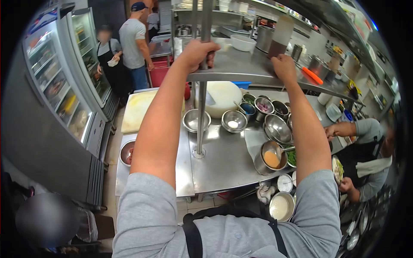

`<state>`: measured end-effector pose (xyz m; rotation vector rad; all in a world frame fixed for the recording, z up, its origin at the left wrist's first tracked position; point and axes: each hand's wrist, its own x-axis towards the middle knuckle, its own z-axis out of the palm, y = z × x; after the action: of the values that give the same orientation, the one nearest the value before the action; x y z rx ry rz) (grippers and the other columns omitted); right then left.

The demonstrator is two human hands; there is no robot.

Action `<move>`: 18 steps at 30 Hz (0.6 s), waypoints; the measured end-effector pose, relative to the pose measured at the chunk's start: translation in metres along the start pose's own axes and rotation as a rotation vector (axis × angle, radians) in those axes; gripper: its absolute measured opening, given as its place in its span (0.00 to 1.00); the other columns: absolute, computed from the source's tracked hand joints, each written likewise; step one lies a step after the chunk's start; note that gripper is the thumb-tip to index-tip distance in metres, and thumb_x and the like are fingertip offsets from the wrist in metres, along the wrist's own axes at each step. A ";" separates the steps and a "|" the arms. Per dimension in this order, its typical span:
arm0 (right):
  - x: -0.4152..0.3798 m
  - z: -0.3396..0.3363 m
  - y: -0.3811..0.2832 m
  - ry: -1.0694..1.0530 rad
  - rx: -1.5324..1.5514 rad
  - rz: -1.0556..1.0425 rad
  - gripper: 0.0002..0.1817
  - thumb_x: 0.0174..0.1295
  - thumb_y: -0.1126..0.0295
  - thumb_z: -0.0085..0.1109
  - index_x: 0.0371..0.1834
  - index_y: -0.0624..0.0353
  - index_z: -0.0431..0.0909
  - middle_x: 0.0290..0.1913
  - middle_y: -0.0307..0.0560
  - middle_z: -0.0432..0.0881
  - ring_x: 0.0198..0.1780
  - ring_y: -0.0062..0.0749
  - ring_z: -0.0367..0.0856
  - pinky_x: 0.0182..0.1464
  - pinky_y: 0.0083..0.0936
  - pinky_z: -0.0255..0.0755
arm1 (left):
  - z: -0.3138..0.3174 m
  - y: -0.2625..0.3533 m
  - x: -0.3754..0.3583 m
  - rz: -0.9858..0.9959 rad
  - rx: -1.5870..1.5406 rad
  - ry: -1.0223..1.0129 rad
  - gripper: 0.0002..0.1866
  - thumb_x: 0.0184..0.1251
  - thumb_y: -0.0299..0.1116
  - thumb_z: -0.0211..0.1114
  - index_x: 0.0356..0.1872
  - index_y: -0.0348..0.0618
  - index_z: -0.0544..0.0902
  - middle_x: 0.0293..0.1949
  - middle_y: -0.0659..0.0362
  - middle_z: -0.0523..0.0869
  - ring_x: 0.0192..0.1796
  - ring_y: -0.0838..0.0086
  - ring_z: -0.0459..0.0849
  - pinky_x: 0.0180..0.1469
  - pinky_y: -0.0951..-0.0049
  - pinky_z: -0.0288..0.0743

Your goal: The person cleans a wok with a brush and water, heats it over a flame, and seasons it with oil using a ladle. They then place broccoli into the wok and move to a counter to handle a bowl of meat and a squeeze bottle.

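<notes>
Both my arms reach up to the raised steel shelf [241, 71]. My left hand [195, 53] is wrapped round the upright metal post [206, 26] at the shelf's left part. My right hand [284, 68] rests closed at the shelf's front edge, just below a clear bottle with dark liquid [280, 38]; what its fingers hold, if anything, is hidden. Between the hands, a white bowl [243, 43] stands farther back on the shelf. An orange-handled item [312, 75] lies to the right of my right hand.
Below, the steel counter [219, 167] bears metal bowls [196, 120], a pot of orange liquid [271, 158] and a pale cutting board [140, 111]. A co-worker [365, 159] holds a dish at the right. Two people stand by glass-door fridges [60, 77] at the back left.
</notes>
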<state>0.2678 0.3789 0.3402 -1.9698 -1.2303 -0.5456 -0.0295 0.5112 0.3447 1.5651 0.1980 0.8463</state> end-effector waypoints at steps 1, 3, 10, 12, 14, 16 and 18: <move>-0.002 -0.003 -0.003 -0.002 0.017 0.020 0.20 0.53 0.56 0.51 0.33 0.66 0.80 0.39 0.63 0.81 0.45 0.57 0.79 0.49 0.45 0.71 | 0.000 -0.001 0.001 0.000 0.008 -0.001 0.12 0.61 0.32 0.65 0.22 0.43 0.72 0.16 0.62 0.71 0.18 0.74 0.72 0.27 0.69 0.72; -0.004 -0.002 -0.003 -0.013 0.038 0.031 0.20 0.53 0.57 0.52 0.31 0.66 0.80 0.37 0.63 0.81 0.43 0.57 0.79 0.48 0.45 0.71 | -0.001 -0.001 0.001 0.001 -0.008 0.011 0.11 0.59 0.31 0.66 0.22 0.42 0.74 0.16 0.61 0.73 0.18 0.73 0.73 0.25 0.69 0.71; -0.002 -0.002 -0.003 -0.008 0.016 0.031 0.20 0.53 0.57 0.52 0.30 0.67 0.79 0.34 0.66 0.80 0.41 0.58 0.79 0.46 0.45 0.71 | -0.001 0.000 0.001 0.001 0.029 0.038 0.09 0.56 0.31 0.68 0.24 0.39 0.78 0.15 0.60 0.75 0.16 0.72 0.73 0.22 0.71 0.71; 0.001 0.000 0.002 0.001 0.021 0.022 0.20 0.53 0.57 0.52 0.30 0.67 0.79 0.33 0.67 0.80 0.41 0.59 0.79 0.46 0.46 0.71 | -0.001 -0.001 0.003 0.040 0.025 0.019 0.10 0.54 0.31 0.70 0.21 0.39 0.79 0.15 0.59 0.76 0.15 0.71 0.75 0.20 0.70 0.70; 0.008 0.010 0.014 0.082 -0.026 -0.085 0.20 0.53 0.58 0.52 0.30 0.68 0.80 0.33 0.68 0.80 0.41 0.61 0.79 0.46 0.46 0.70 | -0.001 -0.003 0.005 0.053 0.105 0.058 0.10 0.55 0.33 0.68 0.21 0.40 0.78 0.15 0.60 0.75 0.15 0.72 0.75 0.20 0.69 0.70; 0.007 0.006 0.007 0.037 -0.008 -0.075 0.21 0.54 0.57 0.52 0.31 0.69 0.80 0.33 0.69 0.80 0.42 0.62 0.79 0.47 0.47 0.70 | -0.002 -0.007 0.007 0.051 0.261 0.134 0.11 0.55 0.36 0.67 0.20 0.41 0.79 0.15 0.60 0.76 0.15 0.73 0.76 0.19 0.68 0.68; 0.011 0.010 0.013 0.056 -0.017 -0.130 0.21 0.54 0.57 0.52 0.30 0.70 0.79 0.33 0.69 0.80 0.40 0.63 0.78 0.46 0.48 0.69 | 0.002 -0.002 0.004 0.037 0.365 0.199 0.13 0.53 0.37 0.67 0.18 0.39 0.80 0.15 0.58 0.78 0.15 0.72 0.78 0.18 0.69 0.67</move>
<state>0.2843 0.3901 0.3366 -1.8843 -1.3292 -0.6743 -0.0253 0.5124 0.3447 1.8255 0.4906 1.0378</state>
